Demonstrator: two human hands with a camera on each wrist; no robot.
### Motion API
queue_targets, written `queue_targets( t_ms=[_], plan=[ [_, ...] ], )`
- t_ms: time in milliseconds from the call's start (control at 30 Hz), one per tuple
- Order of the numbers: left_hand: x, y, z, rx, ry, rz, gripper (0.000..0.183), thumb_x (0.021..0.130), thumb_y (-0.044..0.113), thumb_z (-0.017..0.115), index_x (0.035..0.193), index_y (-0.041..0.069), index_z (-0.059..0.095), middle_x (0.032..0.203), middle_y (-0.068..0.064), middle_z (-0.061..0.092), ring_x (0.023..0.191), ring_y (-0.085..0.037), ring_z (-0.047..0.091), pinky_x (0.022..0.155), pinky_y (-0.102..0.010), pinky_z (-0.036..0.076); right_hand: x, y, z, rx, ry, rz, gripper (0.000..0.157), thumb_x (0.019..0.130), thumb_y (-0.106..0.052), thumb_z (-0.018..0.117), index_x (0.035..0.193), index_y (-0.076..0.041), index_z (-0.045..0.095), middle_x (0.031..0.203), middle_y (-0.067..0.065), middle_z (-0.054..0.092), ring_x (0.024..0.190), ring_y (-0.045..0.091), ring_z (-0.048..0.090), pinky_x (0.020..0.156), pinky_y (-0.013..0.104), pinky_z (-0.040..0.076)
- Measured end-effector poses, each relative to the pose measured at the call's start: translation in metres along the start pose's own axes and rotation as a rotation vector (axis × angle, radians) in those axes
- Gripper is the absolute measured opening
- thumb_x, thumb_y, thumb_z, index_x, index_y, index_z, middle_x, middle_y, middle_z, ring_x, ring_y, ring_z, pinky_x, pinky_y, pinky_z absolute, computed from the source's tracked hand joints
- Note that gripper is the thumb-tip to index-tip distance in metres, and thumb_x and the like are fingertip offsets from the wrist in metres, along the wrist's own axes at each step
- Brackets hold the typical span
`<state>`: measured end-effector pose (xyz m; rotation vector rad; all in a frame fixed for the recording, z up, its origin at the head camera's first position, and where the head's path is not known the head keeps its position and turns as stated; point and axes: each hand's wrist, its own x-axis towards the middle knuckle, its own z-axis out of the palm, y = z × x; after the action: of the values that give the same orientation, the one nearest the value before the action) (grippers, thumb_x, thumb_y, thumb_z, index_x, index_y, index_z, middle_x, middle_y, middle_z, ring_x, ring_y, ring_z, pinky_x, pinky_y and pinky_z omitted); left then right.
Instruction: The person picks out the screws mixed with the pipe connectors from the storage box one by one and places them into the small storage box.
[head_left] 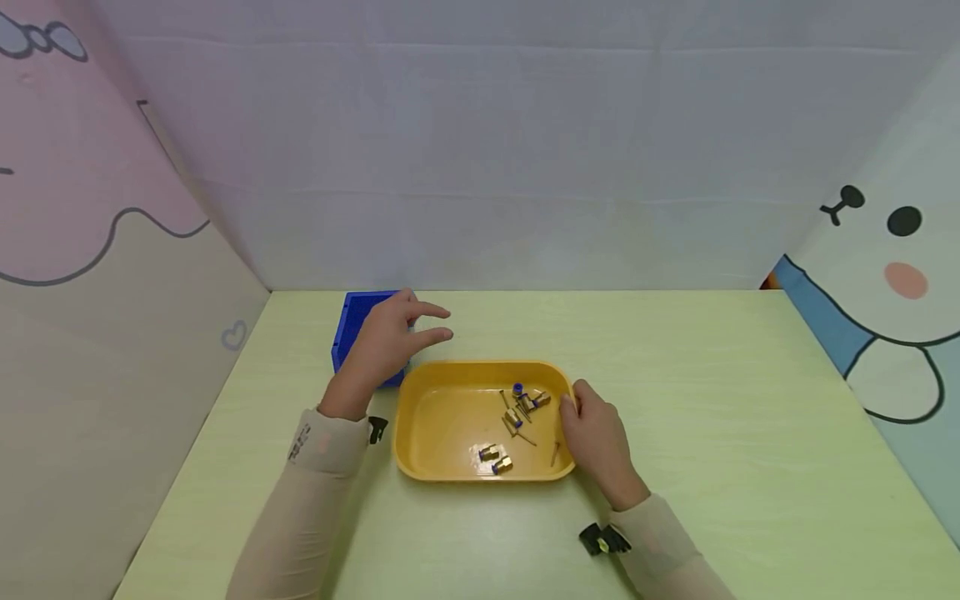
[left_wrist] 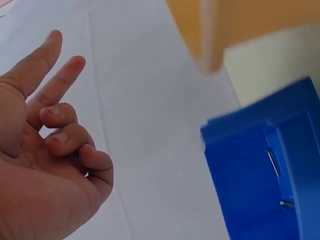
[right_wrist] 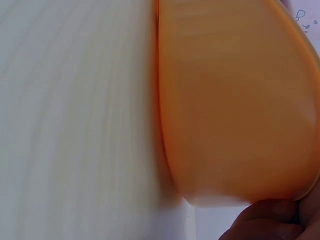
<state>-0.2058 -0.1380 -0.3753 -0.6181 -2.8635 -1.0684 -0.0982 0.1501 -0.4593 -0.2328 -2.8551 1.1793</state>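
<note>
My right hand (head_left: 597, 433) grips the right rim of a yellow tray (head_left: 442, 425), thumb over the edge. Inside the tray, several brass fittings with blue collars (head_left: 502, 466) and several thin screws or nails (head_left: 556, 454) lie mostly toward the right half. Over a blue box (head_left: 352, 321) at the tray's upper left is my left hand (head_left: 386, 337). Its thumb and index finger are extended and apart, the other fingers curl inward, and nothing is held. In the left wrist view, the blue box holds thin metal pins (left_wrist: 273, 163) beside a divider.
The pale wood-grain table (head_left: 712, 400) runs back to a white cloth wall (head_left: 525, 167). Printed cartoon panels stand on the left and right sides. The yellow tray sits close beside the blue box, in front and to its right.
</note>
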Motion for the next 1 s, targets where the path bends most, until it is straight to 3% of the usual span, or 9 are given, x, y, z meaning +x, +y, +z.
queue_targets(
  t_ms=[300, 500, 633, 833, 1000],
  plan=[
    [0.004, 0.024, 0.017, -0.017, -0.098, 0.091, 0.033, 0.088, 0.041, 0.075, 0.118, 0.027, 0.075, 0.083, -0.001, 0.041, 0.072, -0.021, 0.037, 0.061, -0.034, 0.030, -0.001, -0.001, -0.001, 0.013, 0.005, -0.003, 0.024, 0.102, -0.022, 0.049, 0.081, -0.010, 0.046, 0.062, 0.003, 0.040, 0.049, 0.018, 0.044, 0.045, 0.028, 0.033],
    [0.004, 0.041, 0.032, -0.016, -0.144, 0.146, 0.032, 0.086, 0.040, 0.077, 0.116, 0.029, 0.076, 0.083, 0.001, 0.047, 0.074, -0.017, 0.043, 0.064, -0.032, 0.036, 0.000, 0.001, -0.001, 0.006, 0.006, -0.006, 0.024, 0.102, -0.022, 0.049, 0.082, -0.009, 0.046, 0.062, 0.003, 0.040, 0.049, 0.018, 0.043, 0.045, 0.028, 0.033],
    [0.004, 0.050, 0.045, -0.004, -0.191, 0.241, 0.033, 0.085, 0.038, 0.079, 0.115, 0.026, 0.076, 0.081, 0.002, 0.046, 0.070, -0.015, 0.043, 0.063, -0.029, 0.036, 0.000, 0.002, 0.000, 0.003, 0.009, -0.009, 0.024, 0.102, -0.022, 0.049, 0.082, -0.009, 0.046, 0.061, 0.003, 0.040, 0.049, 0.018, 0.043, 0.045, 0.028, 0.032],
    [0.003, 0.058, 0.066, 0.045, -0.344, 0.395, 0.040, 0.085, 0.046, 0.076, 0.118, 0.025, 0.076, 0.084, -0.003, 0.050, 0.068, -0.012, 0.040, 0.062, -0.025, 0.032, -0.001, 0.001, -0.001, 0.006, 0.011, -0.020, 0.023, 0.102, -0.022, 0.049, 0.082, -0.009, 0.047, 0.061, 0.003, 0.042, 0.049, 0.017, 0.043, 0.045, 0.028, 0.033],
    [0.002, 0.059, 0.085, 0.049, -0.487, 0.518, 0.038, 0.083, 0.041, 0.079, 0.118, 0.026, 0.075, 0.088, -0.002, 0.056, 0.072, -0.009, 0.043, 0.064, -0.022, 0.035, -0.001, 0.001, -0.001, 0.010, 0.011, -0.037, 0.023, 0.102, -0.021, 0.049, 0.082, -0.009, 0.048, 0.061, 0.002, 0.041, 0.048, 0.016, 0.042, 0.045, 0.028, 0.032]
  ],
)
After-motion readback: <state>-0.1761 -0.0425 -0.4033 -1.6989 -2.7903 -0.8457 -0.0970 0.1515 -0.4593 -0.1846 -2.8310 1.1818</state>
